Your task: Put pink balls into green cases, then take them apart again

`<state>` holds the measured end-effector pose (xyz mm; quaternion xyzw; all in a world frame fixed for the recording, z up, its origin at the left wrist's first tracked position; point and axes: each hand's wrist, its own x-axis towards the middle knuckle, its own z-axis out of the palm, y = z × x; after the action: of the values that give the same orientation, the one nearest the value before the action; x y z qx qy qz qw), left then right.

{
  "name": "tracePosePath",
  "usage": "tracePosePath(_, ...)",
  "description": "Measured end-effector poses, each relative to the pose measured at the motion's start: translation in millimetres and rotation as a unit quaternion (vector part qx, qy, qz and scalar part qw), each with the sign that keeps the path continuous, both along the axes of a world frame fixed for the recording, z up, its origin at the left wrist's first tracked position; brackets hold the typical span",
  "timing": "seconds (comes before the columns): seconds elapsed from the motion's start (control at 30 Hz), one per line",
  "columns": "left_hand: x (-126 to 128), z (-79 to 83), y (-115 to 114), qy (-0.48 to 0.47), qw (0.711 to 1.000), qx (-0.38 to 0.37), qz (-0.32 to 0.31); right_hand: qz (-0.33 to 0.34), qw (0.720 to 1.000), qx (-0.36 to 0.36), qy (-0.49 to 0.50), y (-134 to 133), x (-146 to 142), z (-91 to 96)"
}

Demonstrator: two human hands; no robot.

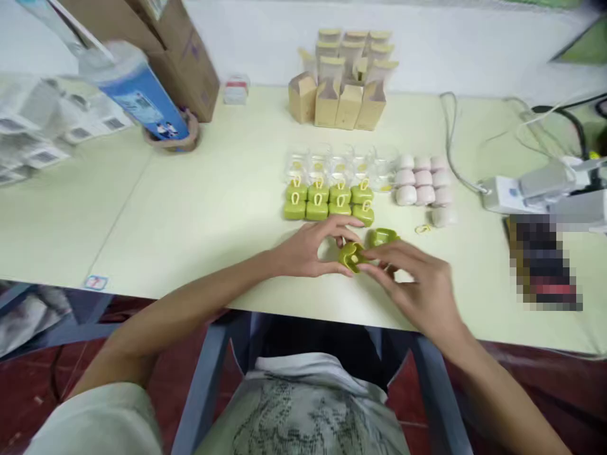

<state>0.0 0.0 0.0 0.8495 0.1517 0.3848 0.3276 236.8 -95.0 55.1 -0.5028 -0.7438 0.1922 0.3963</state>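
My left hand (pixel 308 249) curves its thumb and fingers around a small hollow green plastic shell (pixel 349 258), its open side turned up and to the right. A pale spot shows inside it. My right hand (pixel 420 278) pinches at the shell's right rim; whether a small part sits between those fingertips is hidden. Just behind, a second open green shell (pixel 382 237) lies on the table, partly covered by my right fingers. Two rows of closed green cases (pixel 317 210) with yellow loops stand beyond my left hand. A loose yellow loop (pixel 422 229) lies to the right.
Behind the green cases are clear plastic pieces (pixel 339 165), with white and pale pink cases (pixel 423 178) beside them. Small open cartons (pixel 349 104) stand by the wall. At right are a power strip (pixel 509 194), cables and a pixelated object (pixel 543 262). A blue container (pixel 145 104) stands left.
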Motion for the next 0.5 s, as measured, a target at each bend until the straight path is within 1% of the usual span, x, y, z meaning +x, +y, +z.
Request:
tracePosePath(0.07, -4.0, 1.4, 4.3, -0.005, 0.999, 0.050, 0.016, -0.007, 0.998, -0.058, 0.014, 15.8, 8.8, 7.7)
tracePosePath(0.1, -5.4, 2.0, 6.2, -0.005, 0.997, 0.072, 0.023, -0.001, 0.996, -0.090, 0.026, 24.5, 11.9, 10.8)
tracePosePath(0.13, -6.3, 2.5, 8.0, -0.003, 0.995, 0.094, 0.028, 0.025, 0.989, -0.137, 0.043, 34.0, 13.7, 13.1)
tracePosePath(0.17, -6.6, 3.0, 9.4, 0.002, 0.993, 0.116, 0.030, 0.073, 0.976, -0.198, 0.062, 43.9, 14.3, 14.6)
tracePosePath(0.23, -6.0, 4.0, 11.6, 0.017, 0.988, 0.150, 0.041, 0.168, 0.930, -0.306, 0.112, 63.0, 12.9, 15.2)
tracePosePath(0.3, -4.9, 5.2, 12.9, 0.026, 0.984, 0.165, 0.057, 0.226, 0.884, -0.371, 0.169, 77.7, 10.0, 13.4)
tracePosePath(0.37, -4.8, 6.3, 13.5, 0.009, 0.983, 0.170, 0.070, 0.241, 0.858, -0.393, 0.225, 85.3, 7.6, 9.9)
tracePosePath(0.5, -8.1, 7.2, 12.6, -0.045, 0.983, 0.147, 0.097, 0.229, 0.837, -0.364, 0.338, 83.8, 5.1, 0.3)
